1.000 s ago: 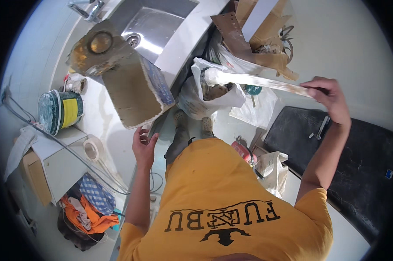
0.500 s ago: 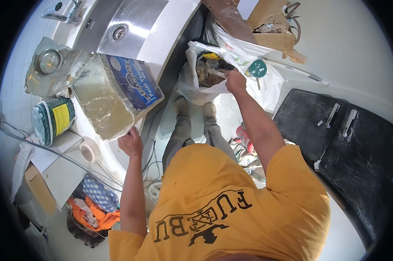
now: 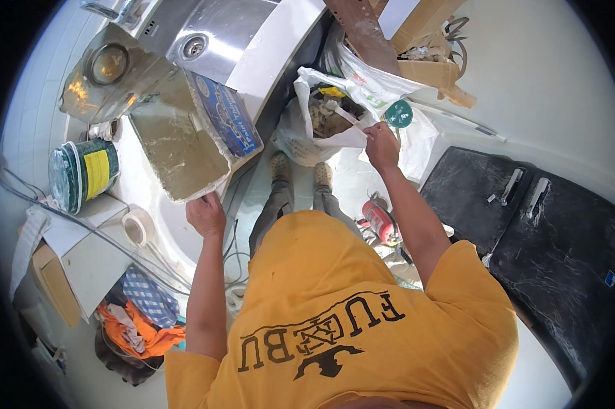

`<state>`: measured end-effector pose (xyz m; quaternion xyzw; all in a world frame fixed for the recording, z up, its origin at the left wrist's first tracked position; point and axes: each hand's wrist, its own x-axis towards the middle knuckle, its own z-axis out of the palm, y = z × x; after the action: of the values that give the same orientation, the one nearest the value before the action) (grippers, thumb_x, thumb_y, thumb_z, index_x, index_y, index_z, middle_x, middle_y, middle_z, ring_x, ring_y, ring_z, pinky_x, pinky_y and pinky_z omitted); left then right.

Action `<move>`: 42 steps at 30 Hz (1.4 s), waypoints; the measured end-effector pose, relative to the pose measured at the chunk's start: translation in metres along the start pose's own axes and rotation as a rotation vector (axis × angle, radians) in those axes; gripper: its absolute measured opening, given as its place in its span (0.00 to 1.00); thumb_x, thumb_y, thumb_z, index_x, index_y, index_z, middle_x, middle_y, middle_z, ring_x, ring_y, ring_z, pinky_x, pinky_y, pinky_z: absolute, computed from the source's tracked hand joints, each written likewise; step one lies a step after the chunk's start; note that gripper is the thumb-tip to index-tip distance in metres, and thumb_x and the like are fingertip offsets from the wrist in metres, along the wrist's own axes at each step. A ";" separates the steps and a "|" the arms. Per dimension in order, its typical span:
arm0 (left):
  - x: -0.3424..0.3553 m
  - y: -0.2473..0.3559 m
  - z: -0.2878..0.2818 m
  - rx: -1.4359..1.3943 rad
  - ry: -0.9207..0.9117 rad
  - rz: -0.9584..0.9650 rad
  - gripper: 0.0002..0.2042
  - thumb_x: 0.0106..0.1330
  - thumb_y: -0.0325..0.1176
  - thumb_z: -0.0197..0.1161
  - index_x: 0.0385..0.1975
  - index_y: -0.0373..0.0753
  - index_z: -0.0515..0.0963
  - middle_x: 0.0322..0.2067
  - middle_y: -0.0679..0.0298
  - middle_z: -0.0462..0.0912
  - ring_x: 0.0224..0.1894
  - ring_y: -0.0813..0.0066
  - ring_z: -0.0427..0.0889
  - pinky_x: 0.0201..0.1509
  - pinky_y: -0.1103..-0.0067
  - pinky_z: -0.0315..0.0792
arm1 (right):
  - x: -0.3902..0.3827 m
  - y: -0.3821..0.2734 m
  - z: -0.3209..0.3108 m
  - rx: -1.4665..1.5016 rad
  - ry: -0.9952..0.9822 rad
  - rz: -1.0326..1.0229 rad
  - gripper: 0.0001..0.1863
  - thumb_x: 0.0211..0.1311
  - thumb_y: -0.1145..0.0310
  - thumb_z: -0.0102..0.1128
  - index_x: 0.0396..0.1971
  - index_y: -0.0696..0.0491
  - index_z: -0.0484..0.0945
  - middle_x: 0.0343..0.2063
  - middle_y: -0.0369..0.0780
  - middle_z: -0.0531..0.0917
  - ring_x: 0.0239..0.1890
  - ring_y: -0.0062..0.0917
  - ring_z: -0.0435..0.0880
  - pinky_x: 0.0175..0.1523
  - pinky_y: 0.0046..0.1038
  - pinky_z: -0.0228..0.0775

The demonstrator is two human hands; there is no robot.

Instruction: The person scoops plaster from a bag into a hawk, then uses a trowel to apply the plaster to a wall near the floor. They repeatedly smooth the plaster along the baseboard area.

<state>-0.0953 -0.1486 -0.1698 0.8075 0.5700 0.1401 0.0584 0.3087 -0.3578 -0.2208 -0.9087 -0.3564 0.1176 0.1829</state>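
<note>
My left hand grips the near edge of a cut-open tin with a dull, dirty inside and a blue printed side, resting on the counter left of the sink. My right hand is closed on a whitish flat stick, whose far end dips into a white plastic bag full of dusty scraps. A round green object sits just right of the bag.
Steel sink ahead. At left, a green bucket, tape roll, cables and heaped cloths. Cardboard lies beyond the bag. A red extinguisher stands low at right, near a black door-like panel.
My right hand has swung left with the stick, lowering it into the bag, then drawn slightly nearer. My left hand has moved from open beside the tin to gripping its edge.
</note>
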 end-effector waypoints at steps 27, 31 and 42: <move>0.001 0.006 -0.007 -0.061 0.069 -0.016 0.17 0.74 0.46 0.55 0.28 0.39 0.73 0.26 0.56 0.75 0.29 0.54 0.77 0.34 0.63 0.70 | -0.019 0.031 0.011 0.326 -0.131 0.315 0.15 0.64 0.60 0.62 0.37 0.57 0.88 0.26 0.42 0.88 0.28 0.24 0.86 0.39 0.28 0.76; 0.002 0.007 -0.006 -0.086 0.058 0.002 0.17 0.74 0.47 0.54 0.29 0.39 0.74 0.26 0.55 0.76 0.30 0.52 0.77 0.35 0.62 0.70 | -0.004 0.048 0.042 0.279 -0.281 0.294 0.16 0.66 0.61 0.59 0.34 0.57 0.88 0.24 0.42 0.87 0.24 0.25 0.84 0.35 0.29 0.75; 0.003 0.009 -0.007 -0.025 -0.041 -0.039 0.16 0.73 0.45 0.55 0.35 0.37 0.79 0.31 0.52 0.81 0.35 0.50 0.81 0.39 0.61 0.73 | 0.054 0.049 0.097 0.594 -0.392 0.621 0.10 0.56 0.67 0.70 0.23 0.57 0.80 0.18 0.35 0.78 0.16 0.18 0.72 0.20 0.24 0.60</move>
<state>-0.0882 -0.1495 -0.1599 0.7980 0.5828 0.1294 0.0827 0.3438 -0.3294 -0.3331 -0.8413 -0.0466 0.4330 0.3204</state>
